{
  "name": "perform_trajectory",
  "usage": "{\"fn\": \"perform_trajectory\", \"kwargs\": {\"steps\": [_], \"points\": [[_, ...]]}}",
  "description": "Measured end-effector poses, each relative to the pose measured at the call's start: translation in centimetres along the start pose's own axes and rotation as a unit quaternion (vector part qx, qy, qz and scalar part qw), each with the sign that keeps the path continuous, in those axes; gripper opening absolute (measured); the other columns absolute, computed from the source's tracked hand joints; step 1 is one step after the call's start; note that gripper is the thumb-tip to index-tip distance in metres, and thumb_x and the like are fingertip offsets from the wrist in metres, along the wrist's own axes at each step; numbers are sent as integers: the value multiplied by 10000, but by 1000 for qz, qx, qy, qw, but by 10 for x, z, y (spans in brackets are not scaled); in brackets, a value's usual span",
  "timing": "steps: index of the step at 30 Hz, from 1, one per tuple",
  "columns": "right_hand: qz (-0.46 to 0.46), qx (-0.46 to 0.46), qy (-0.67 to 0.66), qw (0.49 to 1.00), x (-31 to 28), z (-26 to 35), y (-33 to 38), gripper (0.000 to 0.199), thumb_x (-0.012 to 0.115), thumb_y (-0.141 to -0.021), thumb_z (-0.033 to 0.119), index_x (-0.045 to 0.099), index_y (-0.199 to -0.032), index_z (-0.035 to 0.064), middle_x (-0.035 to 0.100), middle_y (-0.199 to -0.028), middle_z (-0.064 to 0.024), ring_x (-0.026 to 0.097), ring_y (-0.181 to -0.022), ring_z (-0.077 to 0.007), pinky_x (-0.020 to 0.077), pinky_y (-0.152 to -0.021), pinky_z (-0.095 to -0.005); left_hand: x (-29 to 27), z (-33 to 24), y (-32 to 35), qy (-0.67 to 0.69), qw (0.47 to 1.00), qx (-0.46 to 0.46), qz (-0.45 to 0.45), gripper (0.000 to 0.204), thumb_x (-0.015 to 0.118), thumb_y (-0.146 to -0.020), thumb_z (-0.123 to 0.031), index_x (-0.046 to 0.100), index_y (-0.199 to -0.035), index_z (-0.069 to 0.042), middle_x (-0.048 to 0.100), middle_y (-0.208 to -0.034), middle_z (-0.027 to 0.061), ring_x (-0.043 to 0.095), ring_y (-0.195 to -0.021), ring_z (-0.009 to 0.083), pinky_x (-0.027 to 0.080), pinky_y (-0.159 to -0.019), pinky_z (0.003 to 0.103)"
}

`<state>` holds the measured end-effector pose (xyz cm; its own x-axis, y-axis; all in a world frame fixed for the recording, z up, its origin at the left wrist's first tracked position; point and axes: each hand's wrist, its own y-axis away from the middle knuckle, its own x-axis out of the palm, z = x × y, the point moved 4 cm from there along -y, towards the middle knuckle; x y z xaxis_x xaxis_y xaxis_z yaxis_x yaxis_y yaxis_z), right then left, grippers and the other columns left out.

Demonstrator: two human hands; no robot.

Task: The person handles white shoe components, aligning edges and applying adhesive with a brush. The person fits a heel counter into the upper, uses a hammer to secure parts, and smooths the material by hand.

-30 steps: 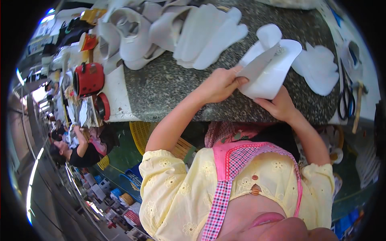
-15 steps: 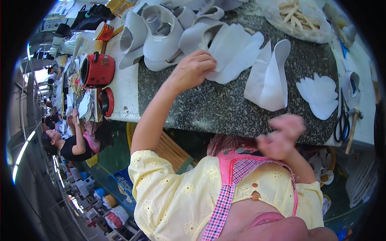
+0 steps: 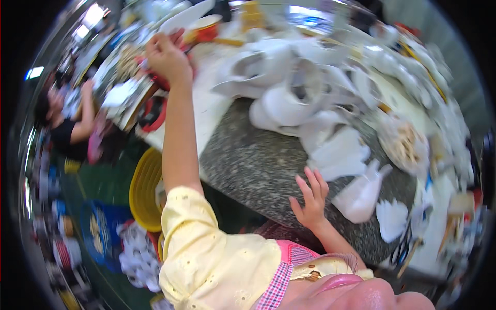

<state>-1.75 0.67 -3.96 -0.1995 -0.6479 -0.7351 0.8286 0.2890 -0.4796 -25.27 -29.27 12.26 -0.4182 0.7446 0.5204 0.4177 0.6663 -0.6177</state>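
Observation:
My left hand [image 3: 168, 57] is stretched to the far left over a red pot [image 3: 186, 67], mostly hidden behind the hand. Its fingers are closed, and a long white handle-like piece [image 3: 187, 15] rises from them; blur hides its exact kind. Over the dark speckled stone slab [image 3: 243, 150], my right hand [image 3: 311, 204] hangs with fingers apart, holding nothing. Beyond it lie fanned white flat pieces [image 3: 341, 155], and a folded white piece [image 3: 356, 201] stands to its right. A smaller fan of white pieces [image 3: 391, 219] sits farther right.
White shoe uppers [image 3: 289, 98] are heaped behind the slab. A bag of pale strips [image 3: 405, 142], scissors [image 3: 400, 251] and a hammer [image 3: 411, 258] lie right. A red-yellow cup [image 3: 206, 30] stands far left. Yellow [image 3: 135, 191] and blue [image 3: 88, 232] baskets are below; another person [image 3: 67, 126] works left.
My left hand has left the white pieces and reached far left to the pot. My right hand has opened and moved over the slab. The whole view has turned left.

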Motion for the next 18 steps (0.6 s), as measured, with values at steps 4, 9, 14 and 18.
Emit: {"fn": "perform_trajectory", "kwargs": {"steps": [4, 9, 14, 18], "points": [[3, -23, -21, 1000, 5, -6, 10, 463, 610, -660, 130, 509, -1106, 59, 421, -1221, -159, 347, -1138, -366, 255, -938, -446, -81, 40, -60, -219, 973, 61, -43, 133, 456, -873, -120, 472, -829, 4, 603, -723, 119, 631, -610, 182, 492, -509, 220], [42, -27, -37, 998, 15, -2, 7, 464, 600, -658, 110, 494, -1106, 54, 427, -1207, -156, 342, -1130, -371, 253, -925, -452, -149, 64, -93, -335, 941, 52, -27, 160, 471, -871, -144, 482, -807, 3, 603, -663, 82, 636, -590, 175, 476, -480, 225], [44, -4, -30, 999, 15, -4, 6, 481, 614, -638, 97, 495, -1102, 61, 445, -1182, -144, 345, -1128, -366, 255, -912, -456, -150, 110, -117, -477, 873, 33, 99, 157, 500, -845, -179, 531, -790, -36, 614, -631, 100, 619, -552, 185, 459, -507, 285], [49, 30, -19, 998, 13, -11, 6, 471, 618, -632, 92, 508, -1088, 61, 460, -1164, -138, 356, -1127, -351, 261, -904, -450, -119, 134, -122, -623, 758, 58, 183, 140, 599, -756, -229, 651, -814, -112, 637, -703, 77, 622, -616, 190, 468, -570, 299]]}}
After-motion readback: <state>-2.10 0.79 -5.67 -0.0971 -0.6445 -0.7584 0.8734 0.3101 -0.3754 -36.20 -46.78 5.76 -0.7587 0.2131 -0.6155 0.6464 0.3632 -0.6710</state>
